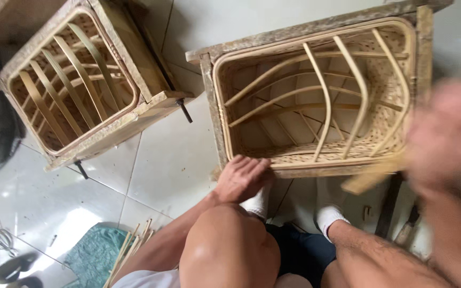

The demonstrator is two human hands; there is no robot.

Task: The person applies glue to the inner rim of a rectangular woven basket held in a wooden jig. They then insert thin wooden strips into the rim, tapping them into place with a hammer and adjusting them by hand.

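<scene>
The left hand (pixel 241 178) lies palm down with its fingers (pixel 254 164) together and flat on the near rim of a woven basket (pixel 316 101), pressing on it rather than gripping. The right hand (pixel 446 136) is a blur at the basket's right near corner; whether its fingers are apart or closed I cannot tell. Just beside it a flat bamboo strip (pixel 372 176) sticks out from the rim. The basket sits inside a wooden frame (pixel 305 29) on the tiled floor (pixel 161 160), bent ribs crossing its inside. The person's knees and white socks (pixel 329 213) are just below it. A second framed basket (pixel 73 80) stands well apart to the left. Loose bamboo strips (pixel 129 248) lie on a green cloth (pixel 94 256) near the left leg.
</scene>
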